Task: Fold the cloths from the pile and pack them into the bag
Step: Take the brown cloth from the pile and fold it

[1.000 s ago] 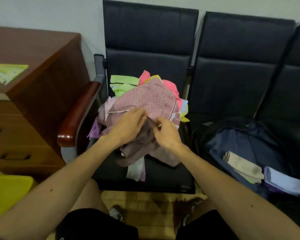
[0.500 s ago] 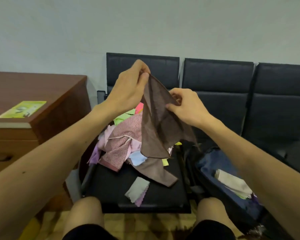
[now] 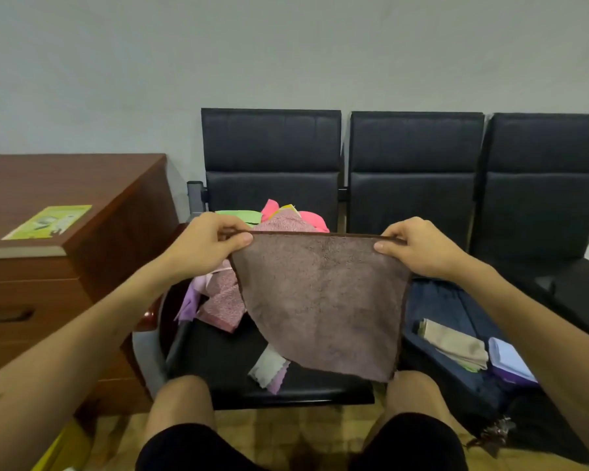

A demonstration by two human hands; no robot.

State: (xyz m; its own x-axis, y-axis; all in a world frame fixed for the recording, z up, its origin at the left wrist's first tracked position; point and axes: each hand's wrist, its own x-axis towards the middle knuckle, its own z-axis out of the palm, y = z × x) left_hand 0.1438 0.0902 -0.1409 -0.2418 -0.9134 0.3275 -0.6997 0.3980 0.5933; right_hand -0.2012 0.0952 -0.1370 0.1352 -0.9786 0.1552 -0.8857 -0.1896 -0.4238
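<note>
Left hand: the left hand [image 3: 211, 244] pinches the top left corner of the brown cloth [image 3: 323, 300], thumb on the near face and fingers curled over the upper hem.
Right hand: the right hand [image 3: 419, 248] pinches the top right corner the same way, thumb tip pressed to the near face just below the hem.
Brown cloth: held up in the air between the two hands, top edge pulled taut and level, the rest hanging flat and open toward the person; its lower edge slants, dropping lowest at the right, just above the right knee.
Pile: the pile [image 3: 249, 253] of loose cloths sits on the seat of the leftmost chair [image 3: 269, 144], partly hidden behind the brown cloth; pink, green, lilac and speckled pink pieces show.
Stray pieces: a small white cloth [image 3: 267, 365] with a lilac one under it lies near the seat's front edge, apart from the pile.
Bag: the dark blue bag [image 3: 439, 300] lies open on the next seat to the right, beside the hanging cloth.
In the bag: a folded beige cloth [image 3: 456, 343] and a folded pale blue cloth [image 3: 509, 356] lie side by side.
Counter: a brown wooden counter [image 3: 65, 185] stands to the left, with a green leaflet [image 3: 48, 222] flat on top.
</note>
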